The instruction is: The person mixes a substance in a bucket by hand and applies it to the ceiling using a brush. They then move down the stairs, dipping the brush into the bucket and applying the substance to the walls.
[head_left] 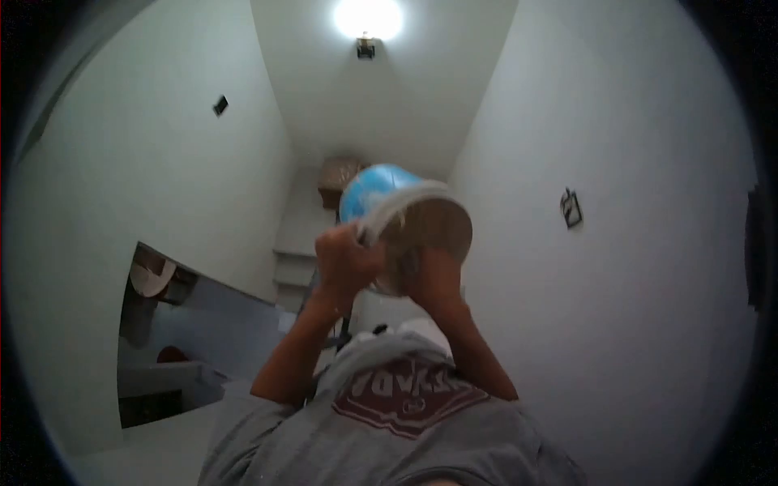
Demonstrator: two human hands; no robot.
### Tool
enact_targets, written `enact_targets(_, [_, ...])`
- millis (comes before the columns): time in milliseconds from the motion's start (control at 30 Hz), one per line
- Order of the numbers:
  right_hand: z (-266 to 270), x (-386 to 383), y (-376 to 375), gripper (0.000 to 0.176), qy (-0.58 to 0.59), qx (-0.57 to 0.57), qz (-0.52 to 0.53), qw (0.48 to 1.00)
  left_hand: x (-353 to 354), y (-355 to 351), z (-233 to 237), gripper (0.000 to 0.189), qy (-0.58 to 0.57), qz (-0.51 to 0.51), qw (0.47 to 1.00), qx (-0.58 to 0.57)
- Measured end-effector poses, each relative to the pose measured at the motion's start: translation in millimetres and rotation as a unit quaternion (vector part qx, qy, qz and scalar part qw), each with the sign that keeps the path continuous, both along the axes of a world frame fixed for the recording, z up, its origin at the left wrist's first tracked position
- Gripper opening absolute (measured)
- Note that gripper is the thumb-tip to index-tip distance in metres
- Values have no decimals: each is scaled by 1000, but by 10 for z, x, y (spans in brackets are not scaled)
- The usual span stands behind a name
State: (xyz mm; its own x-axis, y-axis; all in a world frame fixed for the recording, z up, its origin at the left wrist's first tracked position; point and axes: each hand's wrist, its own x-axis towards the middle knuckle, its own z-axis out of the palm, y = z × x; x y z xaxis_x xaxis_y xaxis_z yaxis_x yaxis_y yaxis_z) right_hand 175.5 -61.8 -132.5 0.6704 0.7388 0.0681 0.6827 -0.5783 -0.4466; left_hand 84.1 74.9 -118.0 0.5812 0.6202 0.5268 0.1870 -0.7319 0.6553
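Observation:
A blue and white bucket (378, 182) is held up in front of my chest, tilted so that its round mouth faces me. Its inside looks grey-brown and is blurred. My left hand (348, 257) is closed on the left side of its rim. Across the lower right of the mouth, my right hand (433, 275) reaches into the bucket. Its fingers are blurred and partly hidden against the dark inside, so I cannot make out whether they hold anything.
Pale walls rise on both sides, with a small open wall box (571, 208) on the right. A lit bulb (367, 18) shines at the top. Cardboard boxes (336, 174) are stacked behind the bucket. At left, an opening (203, 324) shows a lower area with objects.

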Motion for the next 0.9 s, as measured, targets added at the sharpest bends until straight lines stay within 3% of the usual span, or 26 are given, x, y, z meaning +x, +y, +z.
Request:
enact_targets(67, [127, -25, -200, 24, 3, 61, -31, 998, 8, -24, 82, 19, -21, 9, 1000, 1])
enact_targets(133, [216, -68, -376, 23, 2, 86, -47, 995, -60, -27, 144, 17, -17, 19, 997, -68])
enact_targets(200, [251, -50, -531, 22, 32, 248, -55, 967, -85, -3, 90, 18, -26, 13, 996, -88])
enact_targets(233, [240, -37, -602, 22, 34, 246, -56, 967, -63, -14, 64, 18, -37, 8, 994, -102])
enact_targets(300, [246, -66, -699, 23, 129, 366, -94, 917, -57, -43, 143, 19, -37, 11, 994, -104])
enact_targets(333, [125, -42, -715, 23, 101, 410, -72, 903, -61, -57, 162, 20, -39, 13, 994, -105])
enact_targets(367, [34, -58, -746, 23, 104, 409, -74, 904, -68, -70, 129, 20, -36, 13, 994, -106])
enact_targets(433, [-42, -88, -764, 24, 249, 432, -125, 858, -59, -35, 120, 20, -37, 14, 993, -114])
enact_targets(467, [-63, -98, -779, 24, 249, 432, -123, 858, -62, -23, 115, 20, -37, 16, 993, -114])
enact_targets(533, [-96, -127, -792, 29, 428, 519, -165, 721, -77, 10, 101, 21, -6, 20, 992, -127])
enact_targets(667, [-216, -86, -823, 34, 418, 509, -180, 730, -11, -29, -7, 20, -21, 0, 995, -97])
enact_targets(767, [-172, -124, -834, 35, 447, 530, -181, 698, -23, -47, -25, 20, -19, -4, 997, -77])
enact_targets(867, [-170, -177, -879, 35, 402, 611, -198, 652, -45, -116, 1, 20, 4, -25, 999, -39])
enact_targets(900, [-212, -150, -883, 35, 339, 580, -186, 717, -35, -129, 6, 20, -2, -29, 997, -67])
